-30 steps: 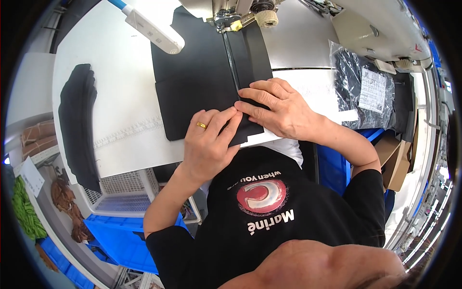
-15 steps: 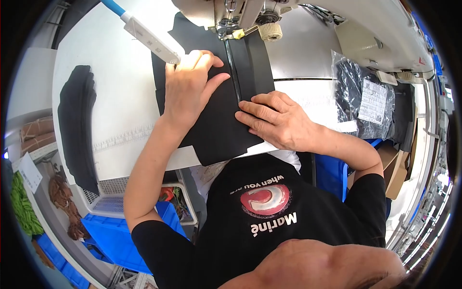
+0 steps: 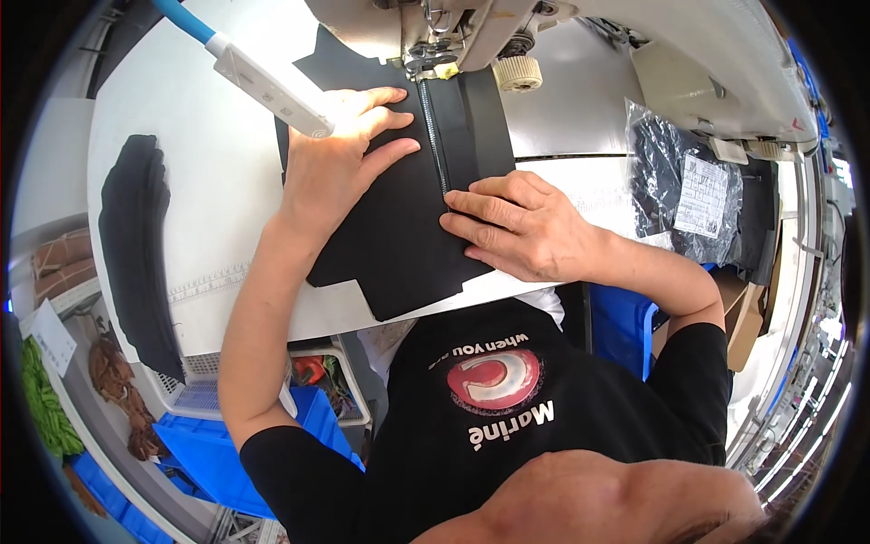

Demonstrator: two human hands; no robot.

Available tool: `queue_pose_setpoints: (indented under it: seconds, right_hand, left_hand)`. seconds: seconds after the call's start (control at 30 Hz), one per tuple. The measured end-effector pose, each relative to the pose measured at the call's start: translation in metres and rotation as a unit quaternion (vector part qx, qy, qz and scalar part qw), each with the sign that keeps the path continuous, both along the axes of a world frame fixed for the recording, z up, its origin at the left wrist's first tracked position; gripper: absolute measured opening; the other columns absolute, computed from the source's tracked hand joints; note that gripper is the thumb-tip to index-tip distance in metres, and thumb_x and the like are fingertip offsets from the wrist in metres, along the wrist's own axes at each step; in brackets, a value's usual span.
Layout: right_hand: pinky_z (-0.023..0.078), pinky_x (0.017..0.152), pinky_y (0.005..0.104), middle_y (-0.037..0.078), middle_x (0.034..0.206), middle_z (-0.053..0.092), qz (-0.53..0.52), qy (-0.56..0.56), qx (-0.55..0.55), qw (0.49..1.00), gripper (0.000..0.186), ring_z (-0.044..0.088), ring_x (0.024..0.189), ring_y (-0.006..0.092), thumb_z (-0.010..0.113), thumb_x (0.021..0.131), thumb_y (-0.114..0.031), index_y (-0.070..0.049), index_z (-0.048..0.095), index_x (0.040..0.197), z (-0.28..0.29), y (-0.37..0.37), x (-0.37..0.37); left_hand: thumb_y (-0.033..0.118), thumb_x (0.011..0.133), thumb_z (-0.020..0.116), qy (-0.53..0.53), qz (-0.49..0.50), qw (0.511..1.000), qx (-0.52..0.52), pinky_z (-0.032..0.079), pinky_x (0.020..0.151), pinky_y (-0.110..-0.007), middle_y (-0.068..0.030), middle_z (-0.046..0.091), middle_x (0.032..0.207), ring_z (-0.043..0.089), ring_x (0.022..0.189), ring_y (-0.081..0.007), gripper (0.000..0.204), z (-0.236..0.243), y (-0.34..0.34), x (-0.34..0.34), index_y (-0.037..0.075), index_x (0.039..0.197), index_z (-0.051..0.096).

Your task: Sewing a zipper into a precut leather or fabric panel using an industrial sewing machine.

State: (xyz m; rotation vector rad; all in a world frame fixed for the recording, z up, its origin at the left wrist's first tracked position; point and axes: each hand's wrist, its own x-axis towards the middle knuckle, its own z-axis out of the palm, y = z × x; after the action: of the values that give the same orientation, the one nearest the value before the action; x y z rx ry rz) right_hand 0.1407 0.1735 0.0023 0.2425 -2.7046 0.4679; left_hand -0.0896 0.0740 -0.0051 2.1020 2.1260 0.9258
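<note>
Black fabric [image 3: 362, 249] with a long zipper [image 3: 433, 136] lies on the white table, its top end under the presser foot of a sewing machine [image 3: 424, 65]. My left hand [image 3: 335, 163] rests on the fabric left of the zipper, fingers apart and stretched toward the foot, partly behind a white lamp head [image 3: 267, 86] on a blue neck. My right hand [image 3: 526, 227] lies with fingertips on the zipper's lower part, fingers extended over the fabric. A stack of narrow black pieces [image 3: 131, 254] lies at the left of the table.
A clear plastic bag with black material and a label [image 3: 662, 154] is at the right. Below the table are blue bins [image 3: 204, 462] and white baskets [image 3: 331, 390]; cardboard [image 3: 748, 326] stands at the right. Green [image 3: 50, 408] and brown bundles [image 3: 118, 399] sit at the far left.
My left hand has moved from beside my right hand up toward the presser foot. My right hand has slid slightly down. The fabric's near end now hangs lower toward the table's front edge.
</note>
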Motion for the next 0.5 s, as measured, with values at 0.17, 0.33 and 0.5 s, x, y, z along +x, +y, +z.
queue_pose_setpoints:
  seconds: [0.17,0.33,0.5]
  right_hand:
    - [0.048,0.080,0.0345,0.009,0.116,0.061,-0.006,0.004,0.003,1.000,0.044,0.057,0.101,0.0230,0.076,0.070,-0.019,-0.005,0.065,0.110,0.000,0.005,-0.006]
    - [0.048,0.081,0.0356,0.009,0.117,0.060,-0.011,0.003,0.013,1.000,0.044,0.057,0.102,0.0241,0.076,0.070,-0.020,-0.005,0.064,0.110,-0.001,0.015,-0.014]
    - [0.048,0.083,0.0360,0.009,0.118,0.060,-0.018,0.009,0.019,1.000,0.044,0.057,0.104,0.0247,0.076,0.071,-0.020,-0.006,0.064,0.111,-0.002,0.023,-0.020]
  left_hand:
    - [0.021,0.077,0.072,0.036,0.014,0.999,0.035,0.040,0.090,-0.040,0.0019,0.068,0.109,0.062,0.095,-0.0184,0.021,-0.001,0.004,0.004,0.010,0.095,0.071]
    - [0.016,0.077,0.073,0.087,0.022,0.995,0.032,0.042,0.091,-0.033,0.0018,0.068,0.113,0.062,0.091,-0.0189,0.028,-0.003,-0.005,0.018,0.008,0.104,0.071]
    - [0.022,0.077,0.074,0.088,0.037,0.994,0.050,0.041,0.093,-0.035,0.0022,0.069,0.113,0.062,0.091,-0.0184,0.031,-0.004,-0.001,0.012,0.008,0.104,0.071]
